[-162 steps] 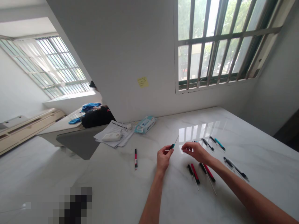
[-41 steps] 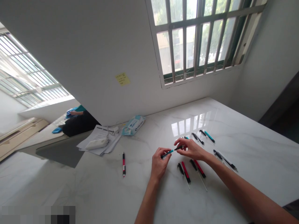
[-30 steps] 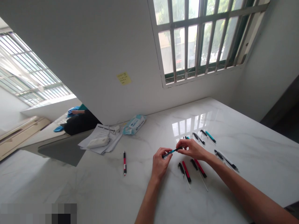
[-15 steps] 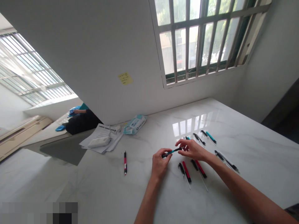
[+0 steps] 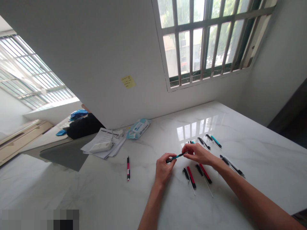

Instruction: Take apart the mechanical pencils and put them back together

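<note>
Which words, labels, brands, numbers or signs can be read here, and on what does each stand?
No text can be read with certainty.
Yellow sticky note: handwriting, too small.
Blue-and-white wipes packet: print, too blurred.
Printed papers: lines, too small.
Held turquoise-and-black pen: no lettering discernible.

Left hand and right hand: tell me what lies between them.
In the head view, a black-and-teal pen spans the gap, one end in the left hand, the other in the right hand.
</note>
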{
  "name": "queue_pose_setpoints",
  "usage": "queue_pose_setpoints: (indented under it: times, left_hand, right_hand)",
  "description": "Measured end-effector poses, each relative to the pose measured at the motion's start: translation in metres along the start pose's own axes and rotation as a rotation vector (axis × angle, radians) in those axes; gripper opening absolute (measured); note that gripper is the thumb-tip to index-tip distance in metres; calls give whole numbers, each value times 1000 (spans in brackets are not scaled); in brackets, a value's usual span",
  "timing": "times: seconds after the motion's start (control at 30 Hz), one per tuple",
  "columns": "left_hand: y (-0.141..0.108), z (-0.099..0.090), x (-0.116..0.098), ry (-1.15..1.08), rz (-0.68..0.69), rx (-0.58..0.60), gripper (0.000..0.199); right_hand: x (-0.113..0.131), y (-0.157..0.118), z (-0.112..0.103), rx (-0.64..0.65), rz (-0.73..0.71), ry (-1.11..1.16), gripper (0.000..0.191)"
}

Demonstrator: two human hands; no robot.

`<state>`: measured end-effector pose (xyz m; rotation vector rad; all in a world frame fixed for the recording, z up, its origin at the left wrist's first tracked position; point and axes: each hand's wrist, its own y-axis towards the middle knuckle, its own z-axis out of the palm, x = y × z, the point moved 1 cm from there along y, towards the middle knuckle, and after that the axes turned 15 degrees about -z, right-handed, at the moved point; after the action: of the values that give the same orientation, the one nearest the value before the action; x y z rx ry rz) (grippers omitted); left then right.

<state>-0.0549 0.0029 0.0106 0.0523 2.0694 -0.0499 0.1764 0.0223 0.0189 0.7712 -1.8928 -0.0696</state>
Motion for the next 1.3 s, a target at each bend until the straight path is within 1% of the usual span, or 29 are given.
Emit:
queue_pose_setpoints:
  times: [0.1,0.23,0.37,0.53,0.57,0.7,0.77,0.83,0.9,0.97,1.07,1.13,1.17,1.27,1.3]
  left_hand:
    - [0,0,1,9,-6,2,15]
    - [0,0,1,12,-10,-7,15]
    - [1,0,1,19,-12,-8,15]
    - [1,0,2,20,-15,-6,15]
    - [1,0,2,19,-14,-4,15]
    - [0,0,1,16,-17,-1,15]
    - [0,0,1,12,-24,-1,15]
    - [0,0,1,5,-31,1,14]
    - [0,1,1,0,-35,6,14]
    - [0,1,2,1,-36,6,15]
    - [0,1,3,4,-34,9,16]
    - [0,1,4,5,-34,13,15]
    - [0,1,4,7,-33,12,14]
    - [0,1,3,13,-32,-1,13]
    - [0,1,3,14,-32,-3,13]
  right_hand:
    - [0,0,0,12,31,-15,21]
    - [-1,0,2,25,13,-39,20]
    - [-2,1,3,23,35,-78,20]
    - [-2,1,3,-11,-64,-185,13]
    - [-2,1,3,-16,-71,-200,15]
    - [-5,1,3,-22,-113,-191,10]
    - [-6,1,4,-27,-106,-220,10]
    - [-6,1,4,-31,-78,-249,19]
    - [-6,1,4,-27,-78,-227,17]
    - [-6,1,4,-31,-110,-196,13]
    - [-7,2,3,-33,-122,-241,14]
    - [-8,2,3,-30,-97,-281,26]
    - [-9,2,3,-29,-94,-279,27]
    - [-9,2,3,-42,-132,-225,14]
    - [-9,2,3,-46,-144,-220,14]
